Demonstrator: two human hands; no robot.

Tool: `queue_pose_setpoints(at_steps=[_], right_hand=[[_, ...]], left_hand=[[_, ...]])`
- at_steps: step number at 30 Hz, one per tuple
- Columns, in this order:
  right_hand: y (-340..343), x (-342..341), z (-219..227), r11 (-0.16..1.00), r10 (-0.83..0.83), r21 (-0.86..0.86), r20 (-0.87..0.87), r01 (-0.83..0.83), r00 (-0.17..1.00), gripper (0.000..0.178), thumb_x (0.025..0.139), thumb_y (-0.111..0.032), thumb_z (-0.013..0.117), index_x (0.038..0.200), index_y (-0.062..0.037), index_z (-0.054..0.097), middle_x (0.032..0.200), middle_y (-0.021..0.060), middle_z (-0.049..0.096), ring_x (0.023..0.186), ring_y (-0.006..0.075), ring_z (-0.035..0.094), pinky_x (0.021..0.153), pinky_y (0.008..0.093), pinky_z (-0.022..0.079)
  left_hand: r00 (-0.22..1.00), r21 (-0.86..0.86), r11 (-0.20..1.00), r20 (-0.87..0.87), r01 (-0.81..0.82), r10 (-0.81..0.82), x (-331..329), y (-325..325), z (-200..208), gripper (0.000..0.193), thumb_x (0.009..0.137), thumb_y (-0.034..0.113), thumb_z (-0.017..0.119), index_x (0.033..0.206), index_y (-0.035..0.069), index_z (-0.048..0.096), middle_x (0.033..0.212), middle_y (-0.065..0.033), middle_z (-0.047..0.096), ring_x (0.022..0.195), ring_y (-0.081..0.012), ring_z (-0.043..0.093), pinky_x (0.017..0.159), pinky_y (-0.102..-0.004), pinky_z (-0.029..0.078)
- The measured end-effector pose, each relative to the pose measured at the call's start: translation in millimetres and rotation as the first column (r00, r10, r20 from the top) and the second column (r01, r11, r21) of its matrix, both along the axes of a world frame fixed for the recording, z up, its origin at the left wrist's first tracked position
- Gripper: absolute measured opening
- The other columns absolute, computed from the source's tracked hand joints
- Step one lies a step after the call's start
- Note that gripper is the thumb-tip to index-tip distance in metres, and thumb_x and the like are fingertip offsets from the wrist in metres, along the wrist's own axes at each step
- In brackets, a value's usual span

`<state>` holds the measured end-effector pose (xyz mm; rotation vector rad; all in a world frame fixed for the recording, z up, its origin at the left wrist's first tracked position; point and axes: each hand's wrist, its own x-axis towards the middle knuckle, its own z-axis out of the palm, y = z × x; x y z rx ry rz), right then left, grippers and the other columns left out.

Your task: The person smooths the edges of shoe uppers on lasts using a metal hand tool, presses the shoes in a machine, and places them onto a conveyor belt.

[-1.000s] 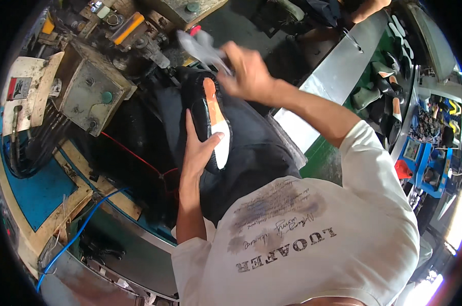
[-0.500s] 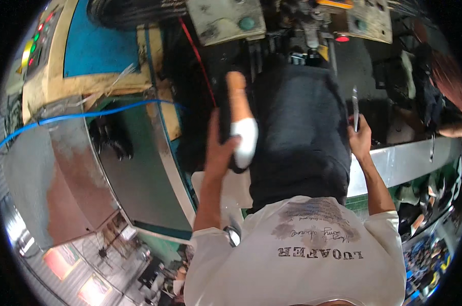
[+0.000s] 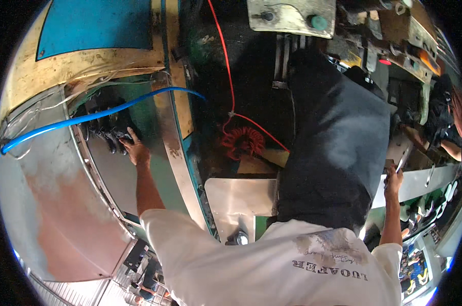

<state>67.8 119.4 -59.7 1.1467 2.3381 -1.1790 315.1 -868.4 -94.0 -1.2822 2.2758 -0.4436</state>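
My left hand reaches into the opening of the cabinet on the left. Its fingers are spread and touch the nearest of several black, shoe-like pieces lying in a row on the grey shelf. Their exact kind is hard to make out in the shadow. On the right, my right hand is closed around a slim, silver, blade-like tool, which points up and away from me. That hand is just above the metal ledge, and its grip partly hides the tool's lower end.
A blue hose crosses in front of the cabinet opening. A red cable runs down to a coiled red hose. Ahead is a machine panel with a green knob. At the right edge is another person's arm.
My left hand has swung left from my lap into the cabinet; the orange and white shoe-shaped piece it held is no longer visible. My right hand, still with the silver tool, is lower and farther right.
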Motion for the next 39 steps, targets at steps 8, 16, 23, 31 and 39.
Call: queue_pose_setpoints(at_steps=[8, 16, 23, 31, 39], right_hand=[[68.6, 56.0, -13.9, 0.967, -0.249, -0.006, 0.159, 0.253, 0.955, 0.027, 0.096, -0.031, 0.078, 0.091, -0.0117, 0.059, 0.067, -0.0022, 0.049, 0.049, 0.0126, 0.047, 0.041, 0.0298, 0.037], [91.5, 186.6, -154.8, 0.898, -0.427, 0.157, 0.074, 0.412, 0.901, 0.061, 0.097, -0.042, 0.07, 0.15, -0.0174, 0.053, 0.118, 0.0168, 0.068, 0.1, 0.0291, 0.067, 0.084, 0.0473, 0.058], [31.1, 145.0, -122.1, 0.939, 0.04, 0.345, -0.096, -0.004, 0.995, 0.044, 0.096, -0.026, 0.069, 0.131, 0.0003, 0.064, 0.139, 0.0283, 0.059, 0.128, 0.0458, 0.057, 0.112, 0.0561, 0.048], [253.3, 313.3, -34.5, 0.58, -0.623, 0.468, -0.273, 0.667, 0.733, 0.068, 0.091, -0.044, 0.076, 0.14, 0.0013, 0.062, 0.138, 0.0341, 0.059, 0.126, 0.0511, 0.062, 0.109, 0.0537, 0.053], [406.7, 320.1, -24.0, 0.429, -0.719, 0.493, -0.321, 0.757, 0.616, 0.076, 0.092, -0.042, 0.076, 0.149, 0.0044, 0.055, 0.145, 0.0333, 0.058, 0.137, 0.0474, 0.056, 0.118, 0.0507, 0.047]], left_hand=[[0.938, 0.059, 0.95, 0.19, -0.307, 0.292, -57.1, -14.8, -78.1, 0.084, 0.1, 0.027, 0.07, 0.172, 0.02, 0.028, 0.165, -0.0224, 0.046, 0.137, -0.0397, 0.063, 0.105, -0.058, 0.057], [0.792, 0.736, 0.564, -0.57, 0.375, 0.217, -27.6, -15.8, -16.7, 0.054, 0.105, 0.032, 0.068, 0.149, 0.0, 0.062, 0.16, -0.0167, 0.058, 0.142, -0.0336, 0.057, 0.12, -0.0464, 0.045], [0.539, 0.254, 0.735, -0.823, 0.629, -0.176, -164.7, 318.2, 36.9, 0.039, 0.109, 0.016, 0.052, 0.137, -0.005, 0.07, 0.143, -0.0257, 0.068, 0.124, -0.0381, 0.069, 0.109, -0.0451, 0.055], [0.477, 0.38, 0.297, -0.768, 0.876, -0.427, -215.6, 459.0, 48.2, 0.036, 0.107, 0.012, 0.055, 0.132, -0.01, 0.07, 0.123, -0.0261, 0.075, 0.107, -0.037, 0.074, 0.095, -0.0452, 0.06], [0.741, 0.676, 0.317, -0.648, 0.666, -0.176, -229.7, 374.6, 93.0, 0.035, 0.106, 0.018, 0.061, 0.13, -0.008, 0.066, 0.104, -0.0162, 0.072, 0.092, -0.0235, 0.069, 0.083, -0.0346, 0.06]])
